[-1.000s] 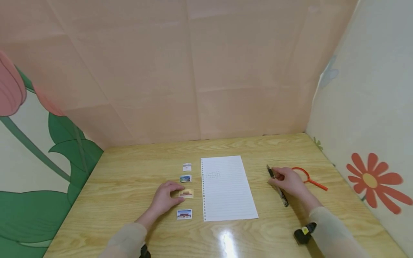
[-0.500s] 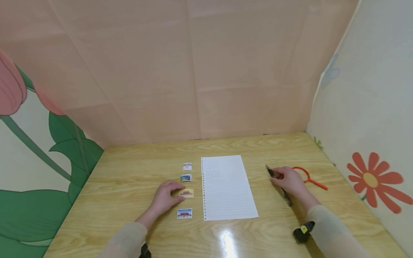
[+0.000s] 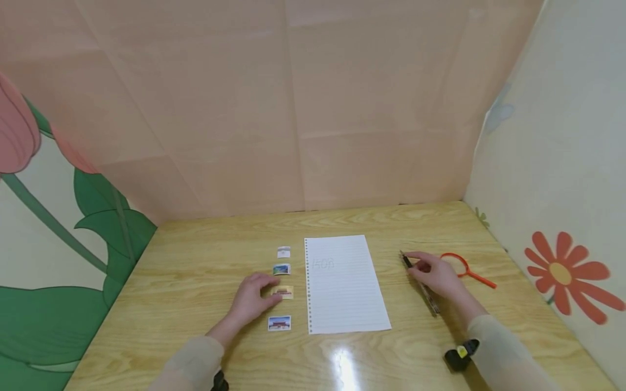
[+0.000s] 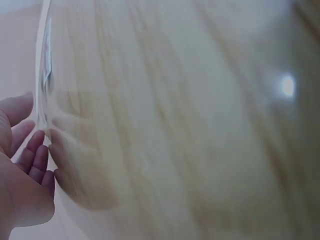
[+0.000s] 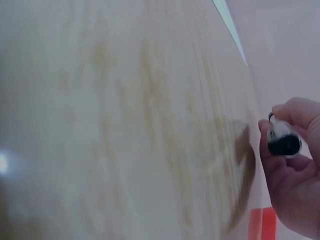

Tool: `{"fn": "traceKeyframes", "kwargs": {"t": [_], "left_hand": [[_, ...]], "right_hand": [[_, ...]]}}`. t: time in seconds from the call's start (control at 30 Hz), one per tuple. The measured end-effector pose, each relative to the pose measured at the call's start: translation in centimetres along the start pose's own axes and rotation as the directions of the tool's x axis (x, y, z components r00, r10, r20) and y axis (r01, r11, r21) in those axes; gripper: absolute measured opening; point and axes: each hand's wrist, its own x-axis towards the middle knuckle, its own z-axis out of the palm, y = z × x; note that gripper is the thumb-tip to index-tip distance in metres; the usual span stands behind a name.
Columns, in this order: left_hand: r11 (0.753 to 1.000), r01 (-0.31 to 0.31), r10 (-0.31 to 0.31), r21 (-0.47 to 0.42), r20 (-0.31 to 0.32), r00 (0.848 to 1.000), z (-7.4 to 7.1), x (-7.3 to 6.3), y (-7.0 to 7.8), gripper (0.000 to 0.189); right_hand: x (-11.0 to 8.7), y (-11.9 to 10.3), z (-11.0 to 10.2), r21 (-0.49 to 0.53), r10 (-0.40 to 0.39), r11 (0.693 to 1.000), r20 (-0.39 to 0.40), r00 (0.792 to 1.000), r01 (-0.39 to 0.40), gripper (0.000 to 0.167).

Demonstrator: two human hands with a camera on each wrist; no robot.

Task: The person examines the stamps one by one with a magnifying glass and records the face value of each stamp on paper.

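My left hand [image 3: 248,300] rests at a small yellow stamp-like picture [image 3: 283,292], thumb and index finger spread at its left side. In the left wrist view the left hand [image 4: 25,175] shows loosely bent fingers; the picture cannot be made out there. With thumb and fingers my right hand [image 3: 437,276] pinches a black-and-clear pen [image 3: 431,305], its tip pointing away and to the left. The right wrist view shows the pen [image 5: 285,145] end-on between the fingertips. A lined, punched sheet of paper [image 3: 349,296] lies between the hands, with faint writing near its top left.
Three other stamp-like pictures line up with the yellow one: a pale one [image 3: 283,252], a blue-green one [image 3: 281,269] and a palace one [image 3: 279,323]. A red magnifying glass [image 3: 481,280] lies beyond my right hand. Walls bound the wooden table [image 3: 195,255].
The pen has turned a little in my right hand, and its tip has shifted slightly left. My left thumb has moved slightly up and right over the yellow picture's edge.
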Motion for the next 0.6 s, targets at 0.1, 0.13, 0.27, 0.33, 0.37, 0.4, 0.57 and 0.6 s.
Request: {"fn": "traceKeyframes", "kwargs": {"t": [0.1,0.13,0.27,0.33,0.37,0.4,0.57,0.6], "left_hand": [[0.999,-0.036,0.036,0.001,-0.013,0.999,0.2,0.0,0.9,0.036],[0.998,-0.055,0.055,0.002,-0.015,0.998,0.3,0.0,1.3,0.036],[0.990,-0.140,0.140,-0.019,-0.013,0.990,1.0,0.0,3.0,0.034],[0.983,-0.184,0.184,-0.022,-0.004,0.983,1.6,0.1,3.9,0.033],[0.980,-0.199,0.199,-0.024,0.004,0.980,2.0,0.1,4.4,0.033],[0.977,-0.213,0.213,-0.021,0.013,0.977,2.4,0.1,4.9,0.033],[0.969,-0.248,0.246,0.015,0.087,0.965,4.4,0.3,7.3,0.039],[0.965,-0.261,0.256,0.034,0.104,0.961,4.8,0.3,7.7,0.041]], "right_hand": [[-0.1,-0.3,0.2,0.073,-0.004,0.997,0.025,1.000,0.002,0.035],[-0.1,-0.4,0.3,0.100,-0.009,0.995,0.033,0.999,0.006,0.032],[0.0,-0.7,0.7,0.212,-0.018,0.977,0.067,0.998,0.003,0.029],[0.1,-0.9,0.8,0.281,0.000,0.959,0.087,0.996,-0.024,0.031],[0.1,-1.0,0.9,0.321,0.012,0.946,0.096,0.995,-0.043,0.032],[0.2,-1.0,1.0,0.362,0.024,0.930,0.110,0.994,-0.063,0.033],[0.7,-1.2,1.6,0.563,0.051,0.814,0.173,0.984,-0.141,0.038],[0.8,-1.3,1.8,0.582,0.040,0.801,0.179,0.983,-0.138,0.040]]}}
